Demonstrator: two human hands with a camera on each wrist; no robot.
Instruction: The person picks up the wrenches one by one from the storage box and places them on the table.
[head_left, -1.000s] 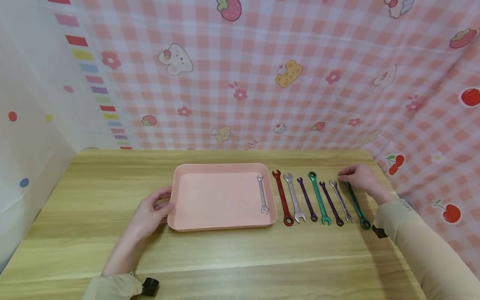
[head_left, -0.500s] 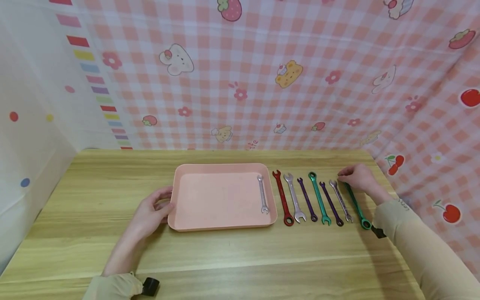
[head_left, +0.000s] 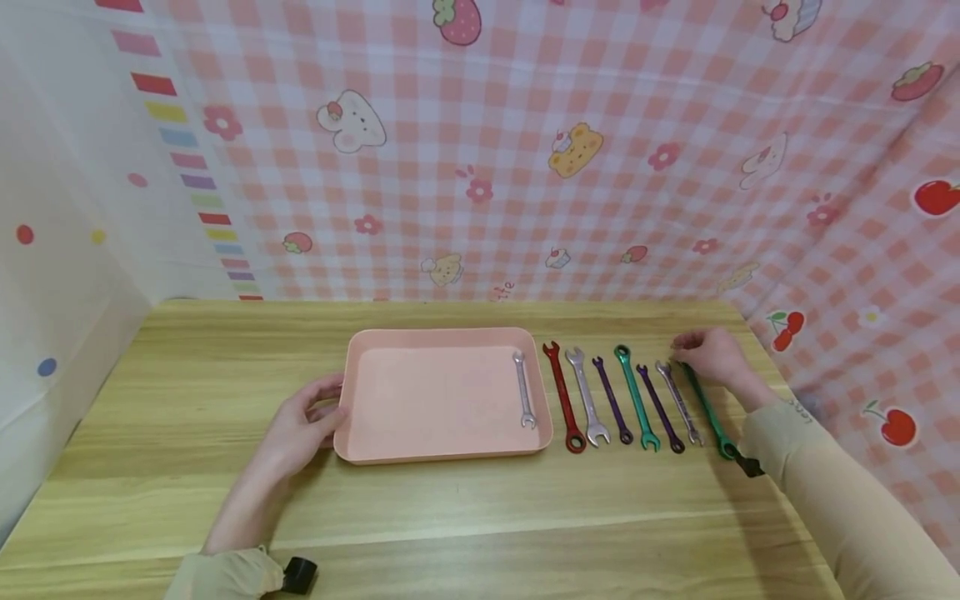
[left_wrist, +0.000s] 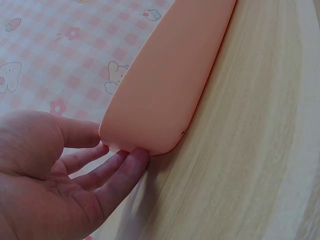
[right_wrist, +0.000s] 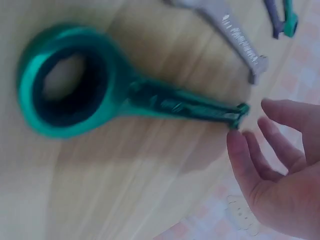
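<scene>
My left hand [head_left: 300, 423] holds the left side of a pink tray [head_left: 442, 457], thumb at the rim and fingers against its outer wall [left_wrist: 165, 75]. Inside the tray, at its right, lies a small silver open-ended wrench [head_left: 524, 392]. At the far right, my right hand [head_left: 711, 354] is at the upper end of a green ratchet wrench [head_left: 708, 408]. In the right wrist view one fingertip touches that wrench's far end, while another digit stays apart from it; its big ring end [right_wrist: 35, 100] is near the camera.
Between tray and right hand several wrenches lie in a row: red [head_left: 563, 400], silver [head_left: 587, 400], purple [head_left: 612, 400], green [head_left: 636, 396], purple [head_left: 660, 408] and silver [head_left: 678, 404]. Behind the wooden table [head_left: 450, 533] hangs a pink checked cloth [head_left: 420, 167].
The upper end of the rightmost green wrench has shifted slightly left, along with my right hand. My left hand and the tray stay as they were.
</scene>
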